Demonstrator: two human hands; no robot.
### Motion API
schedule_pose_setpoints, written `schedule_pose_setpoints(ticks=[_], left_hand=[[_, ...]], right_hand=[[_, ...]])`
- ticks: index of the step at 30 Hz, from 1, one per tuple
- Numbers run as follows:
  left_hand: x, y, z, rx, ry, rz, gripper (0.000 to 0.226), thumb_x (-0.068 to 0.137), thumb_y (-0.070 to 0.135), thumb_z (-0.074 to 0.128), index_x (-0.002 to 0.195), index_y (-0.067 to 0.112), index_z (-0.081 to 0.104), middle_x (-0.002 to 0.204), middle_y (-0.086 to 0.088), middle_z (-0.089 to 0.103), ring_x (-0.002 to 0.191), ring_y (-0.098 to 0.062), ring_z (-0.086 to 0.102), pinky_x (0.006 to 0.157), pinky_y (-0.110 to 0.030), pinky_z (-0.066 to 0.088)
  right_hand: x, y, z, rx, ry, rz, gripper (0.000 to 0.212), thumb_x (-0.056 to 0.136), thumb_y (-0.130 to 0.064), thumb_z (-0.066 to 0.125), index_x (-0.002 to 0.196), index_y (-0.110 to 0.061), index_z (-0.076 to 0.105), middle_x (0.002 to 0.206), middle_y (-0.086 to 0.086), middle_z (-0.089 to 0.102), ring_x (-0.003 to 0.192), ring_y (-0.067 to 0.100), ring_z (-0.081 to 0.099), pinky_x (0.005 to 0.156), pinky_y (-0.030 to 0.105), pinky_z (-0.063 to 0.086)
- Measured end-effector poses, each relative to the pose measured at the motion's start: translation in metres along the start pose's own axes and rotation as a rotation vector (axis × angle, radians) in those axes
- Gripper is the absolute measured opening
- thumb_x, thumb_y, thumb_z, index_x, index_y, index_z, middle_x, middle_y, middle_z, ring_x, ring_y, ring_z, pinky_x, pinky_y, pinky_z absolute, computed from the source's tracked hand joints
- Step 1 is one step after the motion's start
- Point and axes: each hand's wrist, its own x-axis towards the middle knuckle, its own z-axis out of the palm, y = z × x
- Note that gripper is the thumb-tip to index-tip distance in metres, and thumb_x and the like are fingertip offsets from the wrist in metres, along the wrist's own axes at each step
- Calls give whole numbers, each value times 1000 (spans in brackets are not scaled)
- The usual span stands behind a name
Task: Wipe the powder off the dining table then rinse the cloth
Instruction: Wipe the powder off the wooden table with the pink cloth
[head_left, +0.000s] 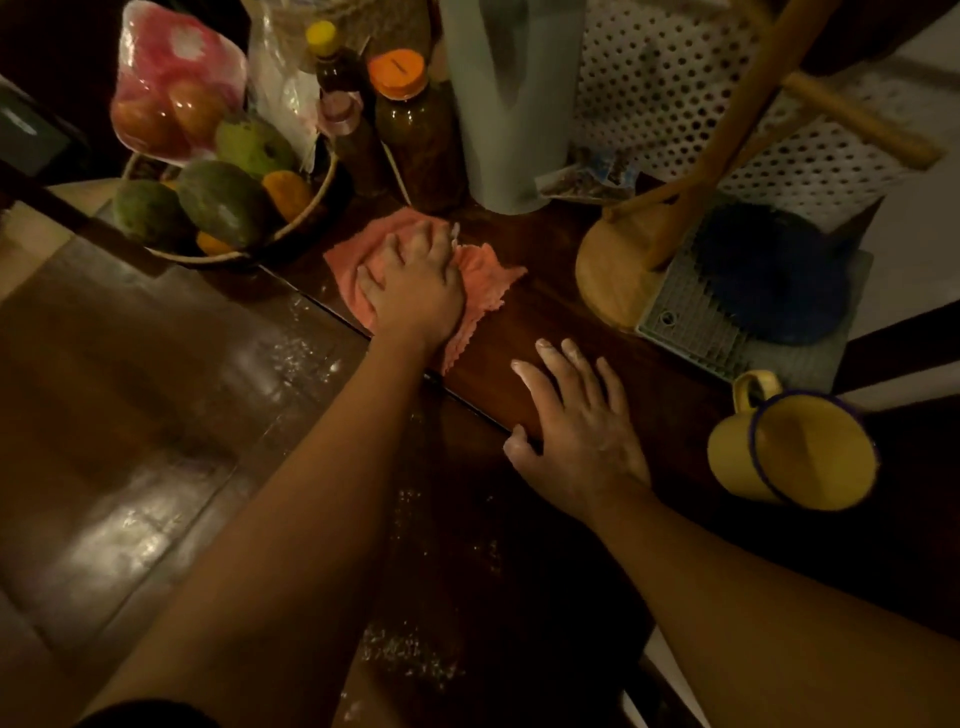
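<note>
Dim light is blurring white powder specks (410, 660) toward 6 o'clock on the dark wooden dining table (550, 322). At 12 o'clock the left hand (410, 283), fingers spread flat, is covering much of the crumpled pink cloth (485, 278); the right hand (571, 431) is resting flat, fingers straight, on bare wood beside it.

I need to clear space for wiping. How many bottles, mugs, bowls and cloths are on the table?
Bottles: 3
Mugs: 1
Bowls: 1
Cloths: 1
Total: 6
</note>
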Motion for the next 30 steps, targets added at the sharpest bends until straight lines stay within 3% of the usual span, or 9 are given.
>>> schedule_pose_setpoints(ticks=[5,8,13,18,22,26,28,30], left_hand=[[5,-27,-19,-23,-6,176,47,106,37,28,153,40,26,164,9,21,152,-22,13,120,-56,4],[10,-53,-27,-113,91,11,47,105,33,34,151,39,35,162,5,29,150,-22,20,122,-53,4],[20,-37,-15,-100,101,-129,55,100,33,32,155,35,24,165,6,20,152,-28,12,116,-65,0],[14,-21,-8,-29,41,2,57,102,36,27,157,23,18,165,2,17,152,-34,6,115,-70,2],[9,-25,-11,9,-29,173,54,103,36,30,156,29,22,165,4,20,152,-36,6,113,-73,2],[1,-40,-16,-32,-149,463,51,103,33,31,153,40,26,164,10,20,154,-22,5,118,-66,-2],[4,-51,-19,-67,-122,425,48,103,34,32,151,43,30,163,11,24,153,-17,9,120,-60,0],[8,-61,-19,-90,6,211,48,103,40,33,151,42,31,162,9,26,152,-18,14,121,-57,3]], right_hand=[[1,0,2,-36,-5,20,71,86,-52,35,153,-29,29,166,2,21,155,22,11,123,50,14],[1,0,4,-47,16,18,70,87,-51,37,153,-29,31,165,2,23,155,21,12,123,51,17],[0,0,4,-38,30,16,69,86,-50,37,152,-31,31,165,0,23,155,19,10,124,48,13],[0,0,6,-57,58,22,69,86,-50,38,151,-30,31,165,1,24,154,20,13,123,49,15],[-1,0,6,-72,76,24,68,86,-49,37,151,-29,34,163,1,27,154,20,16,122,50,18],[0,-2,7,-77,96,17,68,85,-48,38,150,-28,38,163,2,29,153,21,20,122,50,20],[0,-2,7,-74,96,19,69,84,-48,39,150,-28,38,163,2,29,153,21,19,122,50,19],[0,-2,7,-73,95,18,68,85,-48,39,150,-29,37,163,1,28,153,21,19,122,50,19]])
